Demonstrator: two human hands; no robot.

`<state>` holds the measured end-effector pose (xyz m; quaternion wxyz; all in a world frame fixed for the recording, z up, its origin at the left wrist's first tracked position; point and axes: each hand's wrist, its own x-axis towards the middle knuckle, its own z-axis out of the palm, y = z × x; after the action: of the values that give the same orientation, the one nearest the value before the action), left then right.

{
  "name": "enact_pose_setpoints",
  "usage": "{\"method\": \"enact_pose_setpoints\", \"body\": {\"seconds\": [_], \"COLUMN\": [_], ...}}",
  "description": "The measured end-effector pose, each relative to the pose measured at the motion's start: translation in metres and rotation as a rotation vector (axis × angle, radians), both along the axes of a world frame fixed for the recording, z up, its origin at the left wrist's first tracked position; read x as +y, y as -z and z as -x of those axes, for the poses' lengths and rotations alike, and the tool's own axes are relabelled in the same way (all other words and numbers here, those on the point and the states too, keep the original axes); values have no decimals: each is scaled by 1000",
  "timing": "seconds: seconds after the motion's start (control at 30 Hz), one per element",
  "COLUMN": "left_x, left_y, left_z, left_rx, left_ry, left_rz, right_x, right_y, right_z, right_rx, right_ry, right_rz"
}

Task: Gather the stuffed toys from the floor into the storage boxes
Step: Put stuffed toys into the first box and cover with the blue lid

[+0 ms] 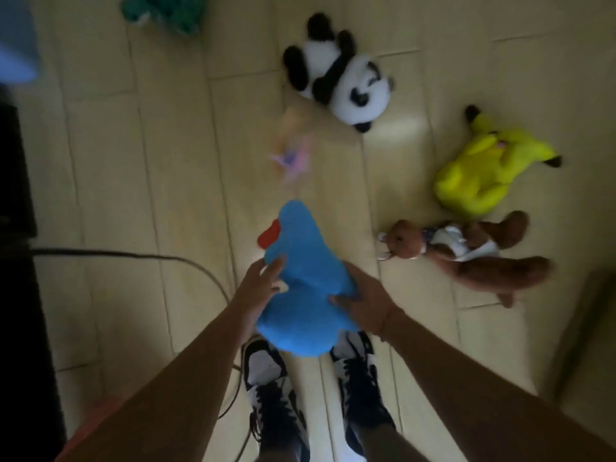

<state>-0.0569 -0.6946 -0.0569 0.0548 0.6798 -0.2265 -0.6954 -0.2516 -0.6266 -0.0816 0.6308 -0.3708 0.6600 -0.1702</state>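
Note:
I hold a blue stuffed toy (308,281) with a red patch between both hands, above my shoes. My left hand (258,288) grips its left side and my right hand (365,303) grips its right side. On the pale wooden floor lie a black-and-white panda (340,73), a yellow plush (490,168), a brown squirrel-like plush (466,251) and a small pink and purple doll (295,151), blurred. A green plush (166,13) lies at the top left edge. No storage box is clearly in view.
A dark cable (133,258) runs across the floor from the left and curls past my left shoe (270,388). Dark furniture (16,228) fills the left edge. A brownish flat surface (590,345) sits at the right edge.

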Motion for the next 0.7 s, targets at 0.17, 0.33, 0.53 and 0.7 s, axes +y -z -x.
{"method": "enact_pose_setpoints", "body": {"seconds": [0.17, 0.33, 0.53, 0.7], "left_x": [28, 80, 182, 258], "left_y": [-84, -174, -231, -231], "left_z": [88, 209, 341, 433], "left_rx": [214, 329, 370, 325], "left_ry": [148, 507, 790, 1046], "left_rz": [44, 104, 90, 42], "right_x": [74, 168, 296, 407], "right_y": [-100, -195, -258, -265], "right_z": [64, 135, 221, 297], "right_rx": [-12, 14, 74, 194], "right_ry": [202, 568, 1016, 1170], "right_rz": [-42, -66, -48, -66]}}
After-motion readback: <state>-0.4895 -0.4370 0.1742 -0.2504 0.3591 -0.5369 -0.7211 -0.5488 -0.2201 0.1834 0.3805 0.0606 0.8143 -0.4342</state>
